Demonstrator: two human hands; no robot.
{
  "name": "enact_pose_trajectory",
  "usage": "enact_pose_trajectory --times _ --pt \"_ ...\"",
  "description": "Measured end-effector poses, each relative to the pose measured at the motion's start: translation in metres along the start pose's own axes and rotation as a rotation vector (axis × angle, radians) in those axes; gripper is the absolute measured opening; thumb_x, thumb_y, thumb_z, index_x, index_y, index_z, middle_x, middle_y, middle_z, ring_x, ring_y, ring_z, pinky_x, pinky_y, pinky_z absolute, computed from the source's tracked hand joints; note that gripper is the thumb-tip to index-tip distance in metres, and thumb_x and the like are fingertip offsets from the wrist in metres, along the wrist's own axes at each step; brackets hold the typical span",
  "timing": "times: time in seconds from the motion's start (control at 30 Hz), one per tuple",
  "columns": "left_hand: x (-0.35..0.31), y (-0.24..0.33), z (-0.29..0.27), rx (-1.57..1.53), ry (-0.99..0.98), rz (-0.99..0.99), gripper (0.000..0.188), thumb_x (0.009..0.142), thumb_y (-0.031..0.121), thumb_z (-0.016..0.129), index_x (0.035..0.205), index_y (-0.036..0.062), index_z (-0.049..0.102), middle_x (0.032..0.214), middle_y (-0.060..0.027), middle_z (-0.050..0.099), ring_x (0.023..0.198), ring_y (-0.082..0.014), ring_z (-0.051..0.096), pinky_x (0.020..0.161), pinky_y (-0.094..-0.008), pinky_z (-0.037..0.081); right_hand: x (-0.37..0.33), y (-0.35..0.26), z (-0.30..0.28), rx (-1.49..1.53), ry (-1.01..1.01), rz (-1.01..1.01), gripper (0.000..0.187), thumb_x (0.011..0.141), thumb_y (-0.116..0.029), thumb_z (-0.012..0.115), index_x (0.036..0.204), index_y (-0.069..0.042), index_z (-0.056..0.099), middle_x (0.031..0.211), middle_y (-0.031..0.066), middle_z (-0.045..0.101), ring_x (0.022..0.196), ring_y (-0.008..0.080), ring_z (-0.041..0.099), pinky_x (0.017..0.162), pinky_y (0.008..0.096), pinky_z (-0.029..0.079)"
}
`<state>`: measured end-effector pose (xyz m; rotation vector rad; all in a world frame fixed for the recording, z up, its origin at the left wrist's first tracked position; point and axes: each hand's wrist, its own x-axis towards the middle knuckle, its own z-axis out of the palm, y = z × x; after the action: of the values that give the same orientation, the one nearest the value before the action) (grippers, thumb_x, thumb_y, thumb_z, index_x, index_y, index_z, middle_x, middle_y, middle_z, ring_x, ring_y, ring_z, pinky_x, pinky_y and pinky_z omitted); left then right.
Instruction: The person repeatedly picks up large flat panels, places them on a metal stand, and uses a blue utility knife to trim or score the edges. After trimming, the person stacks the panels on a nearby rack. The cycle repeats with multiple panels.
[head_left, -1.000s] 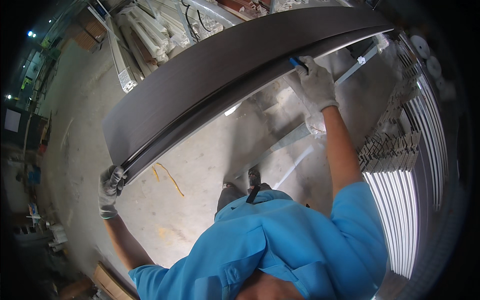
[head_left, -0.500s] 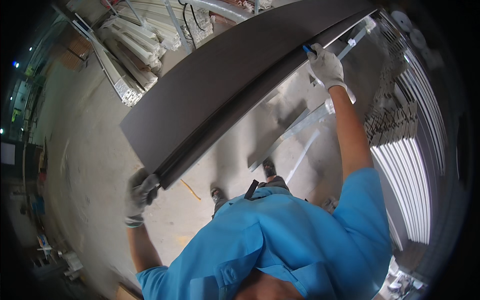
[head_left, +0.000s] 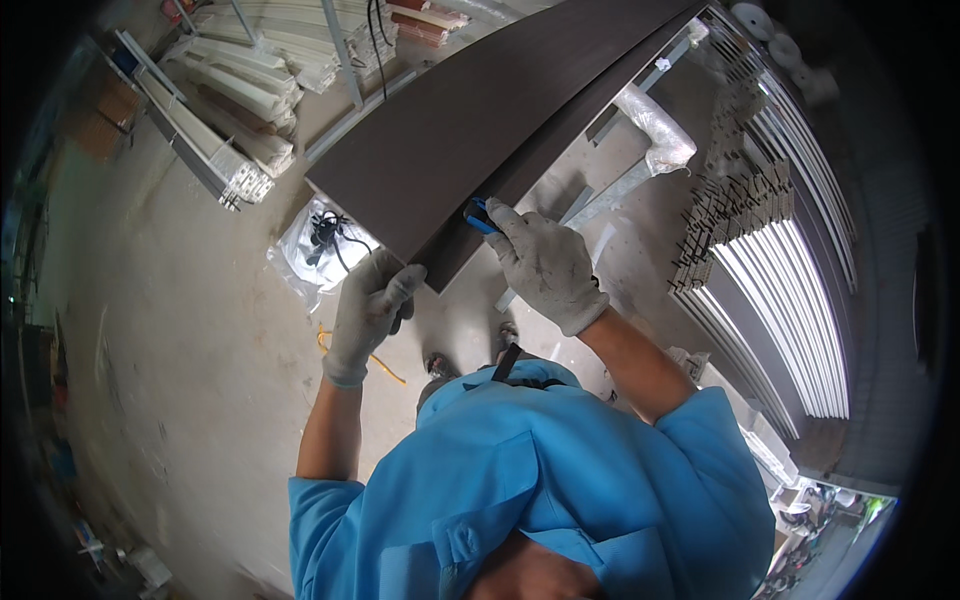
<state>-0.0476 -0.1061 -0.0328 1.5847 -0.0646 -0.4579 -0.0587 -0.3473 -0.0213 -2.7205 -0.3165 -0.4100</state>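
A long dark brown panel point(head_left: 450, 120) with a raised lip along its right side stretches from in front of me to the far upper right. My left hand point(head_left: 365, 315), in a grey-white work glove, is closed on the panel's near end by the corner. Close by on the right, my gloved right hand point(head_left: 550, 268) grips a small blue-and-black hand tool point(head_left: 481, 216) against the panel's lip; its exact kind is hard to make out. Part of the left fingers is hidden under the panel.
A clear plastic bag with black cords point(head_left: 325, 240) lies on the floor beside the panel's left corner. Bundled pale profiles point(head_left: 240, 75) fill the far left. Plastic-wrapped stock point(head_left: 655, 130) rests on a metal bar beyond my right hand. Stacked panels point(head_left: 785, 310) stand at the right.
My right hand has come down along the panel's edge from its far part to near the close end, with the tool. My left hand and the panel's near end have shifted right and farther from me.
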Motion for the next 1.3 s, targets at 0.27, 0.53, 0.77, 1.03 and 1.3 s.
enact_pose_trajectory --times 0.27,0.53,0.77,1.03,1.3 --pt "-0.016 -0.002 -0.013 0.199 0.060 0.069 0.020 0.097 0.019 0.064 0.104 0.0010 0.068 0.071 -0.0003 0.059 0.059 -0.0053 0.052 0.049 -0.0225 0.041 0.015 0.047 -0.021 0.150 -0.031 0.170 0.037 0.094 -0.029 0.065 0.123 -0.006 0.063 0.103 0.0159 0.072 0.089 0.0312 0.071 0.076 0.0382 0.056" --pt "-0.008 -0.020 -0.009 0.421 0.225 0.462 0.015 0.089 0.014 0.071 0.096 0.0006 0.070 0.102 -0.0117 0.064 0.068 -0.0174 0.063 0.063 -0.0295 0.051 0.035 0.080 -0.014 0.058 0.130 0.258 0.033 0.093 -0.029 0.060 0.120 -0.010 0.065 0.101 0.0182 0.072 0.091 0.0371 0.070 0.081 0.0443 0.055" --pt "0.000 -0.025 -0.012 0.477 0.156 0.610 0.011 0.085 0.013 0.073 0.090 0.0026 0.071 0.129 -0.0214 0.060 0.082 -0.0296 0.070 0.069 -0.0360 0.054 0.046 0.041 -0.010 -0.219 0.095 0.471 0.031 0.095 -0.031 0.054 0.120 -0.016 0.063 0.101 0.0128 0.072 0.092 0.0361 0.069 0.080 0.0465 0.054" --pt "0.010 -0.020 -0.029 0.474 -0.025 0.710 0.015 0.085 0.012 0.072 0.088 -0.0023 0.069 0.105 -0.0203 0.067 0.073 -0.0253 0.068 0.062 -0.0342 0.051 0.010 -0.039 0.012 -0.248 0.152 0.402 0.031 0.095 -0.030 0.055 0.118 -0.012 0.063 0.087 0.0141 0.070 0.081 0.0356 0.069 0.074 0.0487 0.054" --pt "0.016 -0.025 -0.032 0.431 -0.032 0.716 0.017 0.086 0.013 0.071 0.089 -0.0029 0.071 0.099 -0.0226 0.069 0.066 -0.0280 0.068 0.065 -0.0369 0.052 -0.033 -0.113 0.039 -0.321 0.186 0.328 0.032 0.094 -0.031 0.057 0.120 -0.012 0.061 0.079 0.0176 0.066 0.065 0.0376 0.067 0.056 0.0485 0.053"
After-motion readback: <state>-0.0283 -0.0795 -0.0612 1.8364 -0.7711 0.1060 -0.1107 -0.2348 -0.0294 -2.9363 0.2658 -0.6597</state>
